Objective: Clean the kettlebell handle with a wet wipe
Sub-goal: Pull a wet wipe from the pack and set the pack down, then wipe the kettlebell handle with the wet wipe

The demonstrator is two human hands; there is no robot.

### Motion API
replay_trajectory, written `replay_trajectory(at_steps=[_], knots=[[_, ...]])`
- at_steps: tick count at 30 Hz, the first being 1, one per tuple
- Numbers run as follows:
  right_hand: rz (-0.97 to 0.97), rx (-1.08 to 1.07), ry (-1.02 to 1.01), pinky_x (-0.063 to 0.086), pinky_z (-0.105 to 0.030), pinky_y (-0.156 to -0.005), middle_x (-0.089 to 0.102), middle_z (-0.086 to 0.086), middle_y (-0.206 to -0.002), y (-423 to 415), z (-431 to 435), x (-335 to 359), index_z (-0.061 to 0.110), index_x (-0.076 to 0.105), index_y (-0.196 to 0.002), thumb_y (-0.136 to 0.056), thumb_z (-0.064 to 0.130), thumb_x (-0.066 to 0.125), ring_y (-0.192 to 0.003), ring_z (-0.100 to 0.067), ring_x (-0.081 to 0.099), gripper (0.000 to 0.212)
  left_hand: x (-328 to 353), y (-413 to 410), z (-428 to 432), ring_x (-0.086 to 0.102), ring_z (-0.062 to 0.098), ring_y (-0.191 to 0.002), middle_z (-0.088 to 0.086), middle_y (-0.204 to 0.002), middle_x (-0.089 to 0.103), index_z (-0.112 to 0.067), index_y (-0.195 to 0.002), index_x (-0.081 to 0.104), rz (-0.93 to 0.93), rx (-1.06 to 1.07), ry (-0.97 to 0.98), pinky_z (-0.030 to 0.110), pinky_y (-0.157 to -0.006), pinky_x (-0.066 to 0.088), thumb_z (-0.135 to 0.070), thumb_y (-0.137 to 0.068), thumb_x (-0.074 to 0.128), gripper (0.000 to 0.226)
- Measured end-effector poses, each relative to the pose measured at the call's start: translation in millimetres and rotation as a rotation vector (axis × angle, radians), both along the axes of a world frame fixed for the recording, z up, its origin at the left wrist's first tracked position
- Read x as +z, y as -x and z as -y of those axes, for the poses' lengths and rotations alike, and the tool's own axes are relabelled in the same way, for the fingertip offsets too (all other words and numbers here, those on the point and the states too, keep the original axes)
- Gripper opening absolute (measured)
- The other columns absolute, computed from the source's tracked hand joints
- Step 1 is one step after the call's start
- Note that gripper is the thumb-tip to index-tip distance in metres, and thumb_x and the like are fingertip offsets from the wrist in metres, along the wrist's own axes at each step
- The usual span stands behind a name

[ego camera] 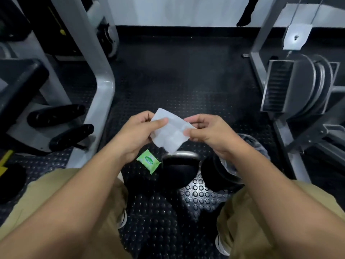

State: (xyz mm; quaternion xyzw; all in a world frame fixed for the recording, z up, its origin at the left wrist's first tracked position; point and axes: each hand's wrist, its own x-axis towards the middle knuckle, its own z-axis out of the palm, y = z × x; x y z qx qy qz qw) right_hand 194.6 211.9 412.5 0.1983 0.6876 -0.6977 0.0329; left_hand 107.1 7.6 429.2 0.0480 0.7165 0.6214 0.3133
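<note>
Head view: both hands are raised between the knees over a studded black floor (177, 81).
Wet wipe (171, 133): white, partly unfolded, in the air just above the kettlebell handle (180, 154).
Left hand (138, 131): thumb and fingers (147, 116) pinch the wipe's left edge.
Right hand (209, 135): pinches the right edge.
Kettlebell (177, 172): black, on the floor.
Wipe pack (148, 161): green, just left of it.
</note>
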Motion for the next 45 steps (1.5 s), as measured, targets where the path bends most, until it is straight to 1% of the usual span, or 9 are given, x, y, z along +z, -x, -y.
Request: replay_trajectory(at_steps=[4,8,13,23,33,35,37,40,45], knots=[[0.031,-0.042,0.279,0.058,-0.047,-0.086,0.073,-0.005,-0.083,-3.0,-1.6,16.6,0.008,0.071,-0.102,-0.095,0.01,0.061,-0.077,-0.019,0.063,0.013,17.4,-2.4,-4.0,0.074,0.019,-0.084,0.008,-0.097,0.079,-0.013,-0.105,0.07,0.03,0.001,-0.097,0.04,-0.081,0.059,-0.018,-0.096,0.072,0.01],[0.144,0.125,0.363,0.059,-0.051,-0.089,0.075,-0.011,-0.114,-7.5,11.1,23.4,0.01,0.067,-0.123,-0.089,0.051,0.069,-0.101,-0.03,0.073,0.053,25.4,-15.8,-3.0,0.077,0.028,-0.097,0.011,-0.104,0.08,-0.012,-0.114,0.074,-0.157,-0.033,-0.11,0.041,-0.084,0.062,-0.015,-0.096,0.072,0.018],[0.094,0.006,0.325,0.059,-0.046,-0.08,0.077,-0.012,-0.109,-11.5,28.0,15.8,0.011,0.066,-0.107,-0.088,0.017,0.078,-0.094,-0.027,0.074,0.024,25.9,-21.1,8.6,0.077,0.025,-0.095,0.001,-0.098,0.08,-0.018,-0.101,0.078,-0.427,-0.035,0.001,0.048,-0.089,0.062,-0.015,-0.096,0.075,0.007],[0.12,-0.186,0.34,0.062,-0.036,-0.064,0.077,-0.02,-0.096,-19.1,34.7,6.0,0.004,0.066,-0.092,-0.097,0.008,0.067,-0.078,-0.028,0.075,0.007,12.0,-15.8,16.0,0.071,0.009,-0.086,-0.011,-0.089,0.073,-0.029,-0.095,0.077,-0.805,0.094,0.252,0.039,-0.083,0.059,-0.025,-0.091,0.078,0.006],[0.118,0.027,0.502,0.054,-0.05,-0.1,0.074,-0.018,-0.117,-3.2,39.9,4.0,-0.001,0.066,-0.123,-0.099,0.013,0.043,-0.106,-0.03,0.071,0.036,-13.2,-28.0,7.3,0.067,-0.001,-0.094,-0.017,-0.107,0.07,-0.029,-0.119,0.074,-0.719,-0.15,0.419,0.013,-0.083,0.051,-0.031,-0.088,0.079,0.031],[0.148,0.078,0.37,0.054,-0.044,-0.099,0.075,-0.009,-0.117,7.1,38.2,-0.7,0.006,0.068,-0.124,-0.101,0.015,0.041,-0.112,-0.026,0.071,0.036,-26.3,-10.5,7.8,0.065,0.003,-0.078,-0.012,-0.085,0.069,-0.022,-0.096,0.07,-0.654,-0.052,0.465,0.009,-0.065,0.044,-0.024,-0.097,0.07,0.002],[0.148,0.078,-0.076,0.054,-0.031,-0.096,0.075,0.0,-0.117,18.0,34.7,-18.3,0.016,0.073,-0.12,-0.099,0.018,0.049,-0.108,-0.017,0.07,0.032,-51.0,9.6,5.9,0.062,0.016,-0.073,-0.006,-0.074,0.063,-0.015,-0.084,0.061,-0.578,0.041,0.538,0.02,-0.056,0.037,-0.024,-0.101,0.063,0.019],[0.175,0.228,-0.806,0.045,-0.034,-0.108,0.056,0.001,-0.148,24.3,24.9,-72.7,0.026,0.058,-0.143,-0.099,0.028,0.054,-0.127,-0.017,0.058,0.044,-99.0,29.9,5.3,0.064,0.032,-0.089,0.005,-0.086,0.065,-0.006,-0.09,0.059,-0.417,0.114,0.638,0.032,-0.067,0.037,-0.019,-0.105,0.053,0.021],[0.371,0.575,-1.118,0.012,-0.049,-0.127,0.001,-0.006,-0.171,-3.8,21.7,-166.0,0.022,0.007,-0.164,-0.103,0.03,0.047,-0.157,-0.028,0.006,0.073,-181.1,18.9,-3.2,0.06,0.042,-0.12,0.025,-0.13,0.063,-0.003,-0.13,0.053,-0.117,0.129,0.716,0.041,-0.093,0.045,-0.015,-0.109,0.04,0.027]])
